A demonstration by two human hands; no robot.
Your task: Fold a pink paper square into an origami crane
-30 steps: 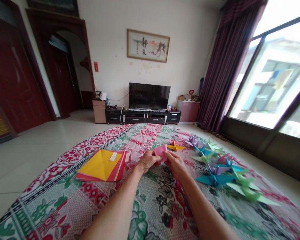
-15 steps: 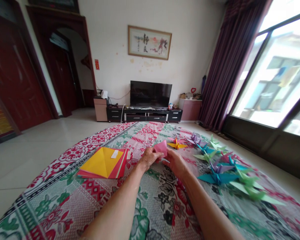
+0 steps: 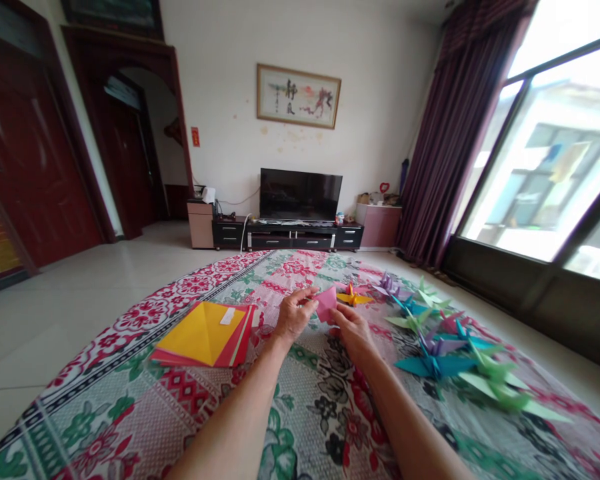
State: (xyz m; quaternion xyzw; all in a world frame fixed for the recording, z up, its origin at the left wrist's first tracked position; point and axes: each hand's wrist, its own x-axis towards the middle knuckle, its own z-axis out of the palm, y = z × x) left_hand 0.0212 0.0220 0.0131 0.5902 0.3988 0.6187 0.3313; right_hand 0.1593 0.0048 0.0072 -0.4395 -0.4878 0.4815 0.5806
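Note:
A small folded square of pink origami paper (image 3: 326, 304) is held up between both hands, over the middle of the patterned tablecloth (image 3: 300, 427). My left hand (image 3: 295, 315) pinches its left side with thumb and fingers. On the lower right edge, my right hand (image 3: 349, 327) grips the paper too, its lower fingers partly hidden. Just beyond my right hand sits a yellow paper crane (image 3: 355, 298). To the left of my hands lies a stack of origami paper with a yellow sheet (image 3: 197, 333) on top and red sheets (image 3: 237, 350) beneath.
Several folded cranes spread over the right side, among them a blue crane (image 3: 434, 363), a green crane (image 3: 505, 383) and a purple crane (image 3: 391, 285). A small white slip (image 3: 227, 316) rests on the yellow sheet. Past the table stands a television (image 3: 301, 195) on a low cabinet.
The pink paper now faces me more openly and more of it shows. My left fingers have shifted to its upper left, my right fingers to its lower right. The view has tilted up slightly.

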